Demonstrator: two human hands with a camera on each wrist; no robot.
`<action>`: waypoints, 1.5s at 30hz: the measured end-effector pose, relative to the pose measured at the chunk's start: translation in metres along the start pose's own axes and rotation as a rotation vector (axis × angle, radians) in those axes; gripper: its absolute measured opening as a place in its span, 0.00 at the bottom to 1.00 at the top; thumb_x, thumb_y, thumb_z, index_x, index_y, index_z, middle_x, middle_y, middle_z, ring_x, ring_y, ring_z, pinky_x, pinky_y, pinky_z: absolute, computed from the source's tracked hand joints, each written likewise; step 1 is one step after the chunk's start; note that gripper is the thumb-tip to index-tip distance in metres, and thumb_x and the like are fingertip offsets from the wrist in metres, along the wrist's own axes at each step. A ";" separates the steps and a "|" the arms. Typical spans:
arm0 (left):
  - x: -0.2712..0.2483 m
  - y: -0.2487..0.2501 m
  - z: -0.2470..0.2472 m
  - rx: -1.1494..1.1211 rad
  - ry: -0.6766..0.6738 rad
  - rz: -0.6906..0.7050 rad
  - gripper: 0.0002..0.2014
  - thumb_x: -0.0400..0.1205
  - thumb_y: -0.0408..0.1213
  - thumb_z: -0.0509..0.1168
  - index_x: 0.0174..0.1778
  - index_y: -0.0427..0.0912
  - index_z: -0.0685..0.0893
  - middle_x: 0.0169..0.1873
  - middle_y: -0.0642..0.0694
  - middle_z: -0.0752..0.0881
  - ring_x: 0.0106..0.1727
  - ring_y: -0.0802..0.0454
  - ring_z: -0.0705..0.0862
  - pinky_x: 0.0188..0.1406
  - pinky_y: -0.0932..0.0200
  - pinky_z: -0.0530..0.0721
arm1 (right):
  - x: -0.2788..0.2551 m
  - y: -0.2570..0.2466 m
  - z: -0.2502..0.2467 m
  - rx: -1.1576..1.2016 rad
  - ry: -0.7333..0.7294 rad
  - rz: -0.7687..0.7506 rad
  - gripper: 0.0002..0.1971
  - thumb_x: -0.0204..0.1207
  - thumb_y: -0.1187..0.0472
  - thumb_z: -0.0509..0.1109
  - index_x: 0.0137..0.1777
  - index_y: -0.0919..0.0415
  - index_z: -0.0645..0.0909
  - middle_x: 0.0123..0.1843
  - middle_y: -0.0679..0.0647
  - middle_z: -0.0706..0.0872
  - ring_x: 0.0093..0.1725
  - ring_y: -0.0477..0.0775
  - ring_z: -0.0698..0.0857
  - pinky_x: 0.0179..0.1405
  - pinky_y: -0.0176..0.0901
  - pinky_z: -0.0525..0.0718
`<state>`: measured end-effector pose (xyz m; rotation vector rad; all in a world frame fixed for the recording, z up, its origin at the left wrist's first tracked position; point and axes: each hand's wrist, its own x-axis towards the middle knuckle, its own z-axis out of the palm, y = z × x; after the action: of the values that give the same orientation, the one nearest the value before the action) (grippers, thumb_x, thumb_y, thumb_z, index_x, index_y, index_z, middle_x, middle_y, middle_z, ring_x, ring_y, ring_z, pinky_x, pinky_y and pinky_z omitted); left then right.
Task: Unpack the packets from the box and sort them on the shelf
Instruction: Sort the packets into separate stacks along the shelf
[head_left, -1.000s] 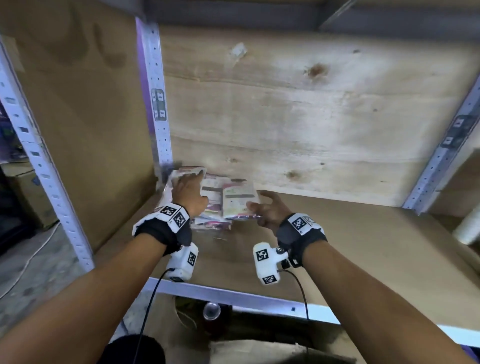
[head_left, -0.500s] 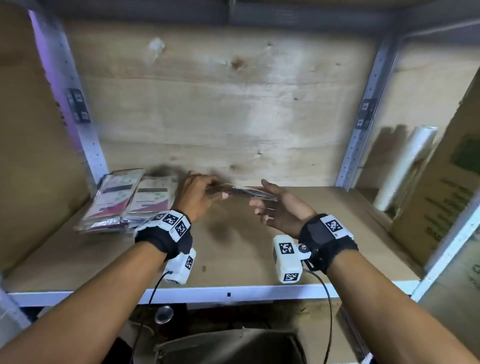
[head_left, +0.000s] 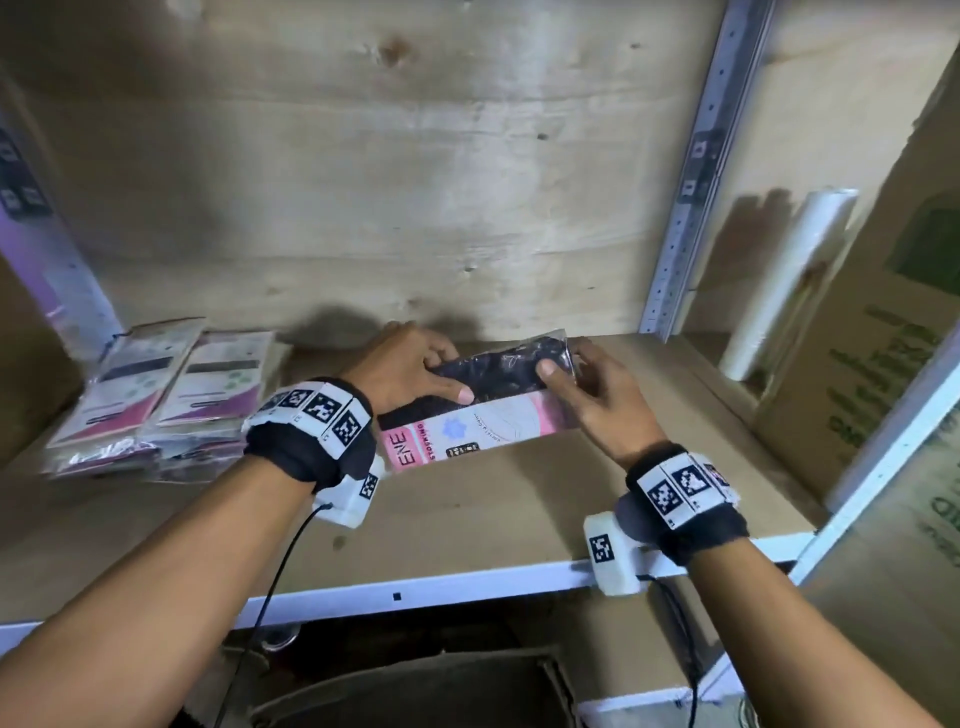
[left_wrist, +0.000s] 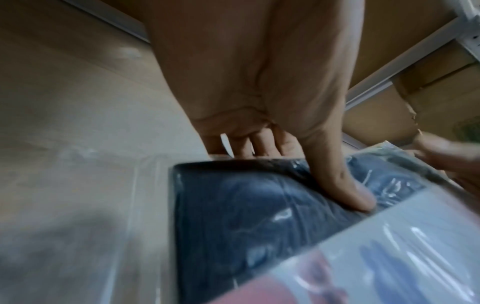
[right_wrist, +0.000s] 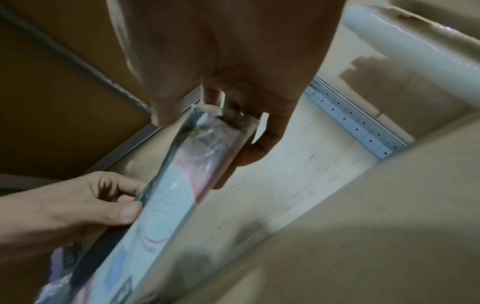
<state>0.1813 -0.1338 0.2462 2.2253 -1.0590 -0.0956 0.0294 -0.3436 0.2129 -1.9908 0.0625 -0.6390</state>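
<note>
Both hands hold one clear plastic packet (head_left: 488, 400) with a dark garment and a pink-and-white card, tilted above the middle of the wooden shelf (head_left: 467, 499). My left hand (head_left: 415, 371) grips its left end, thumb on the dark part (left_wrist: 345, 185), fingers behind. My right hand (head_left: 587, 384) pinches the right end (right_wrist: 215, 123), thumb on top. Two stacks of similar packets (head_left: 166, 395) lie at the shelf's left end. The cardboard box (head_left: 415, 691) sits below the shelf edge, mostly out of view.
A white roll (head_left: 784, 280) leans in the neighbouring bay on the right, beside a large printed carton (head_left: 883, 332). A perforated metal upright (head_left: 691, 171) divides the bays. The plywood back wall (head_left: 363, 182) stands close behind the hands.
The view swung right from the left stacks. Both hands came away from the stacks to the shelf's middle, and now both hold a packet turned face up.
</note>
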 end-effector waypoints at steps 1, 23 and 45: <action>0.002 0.000 -0.001 -0.058 -0.039 -0.023 0.16 0.63 0.49 0.84 0.40 0.46 0.89 0.35 0.47 0.93 0.40 0.44 0.92 0.45 0.48 0.90 | 0.003 0.004 -0.003 -0.015 -0.002 -0.012 0.06 0.81 0.49 0.70 0.53 0.49 0.82 0.46 0.49 0.92 0.46 0.50 0.90 0.44 0.40 0.87; -0.039 -0.077 -0.002 -1.181 0.198 -0.553 0.19 0.79 0.60 0.66 0.57 0.52 0.91 0.56 0.50 0.92 0.52 0.55 0.91 0.49 0.55 0.85 | 0.005 0.029 -0.004 0.375 -0.176 0.470 0.10 0.78 0.71 0.72 0.56 0.58 0.83 0.47 0.65 0.90 0.43 0.61 0.88 0.46 0.51 0.85; -0.011 -0.028 0.067 -0.739 -0.046 -0.585 0.27 0.72 0.21 0.77 0.66 0.25 0.79 0.49 0.37 0.89 0.35 0.49 0.91 0.32 0.61 0.90 | 0.023 0.039 0.036 -0.052 -0.227 0.673 0.12 0.75 0.62 0.78 0.47 0.64 0.76 0.33 0.63 0.87 0.25 0.55 0.80 0.28 0.45 0.80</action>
<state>0.1706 -0.1487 0.1749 1.7628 -0.2696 -0.6755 0.0746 -0.3409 0.1770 -1.9161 0.5871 0.0225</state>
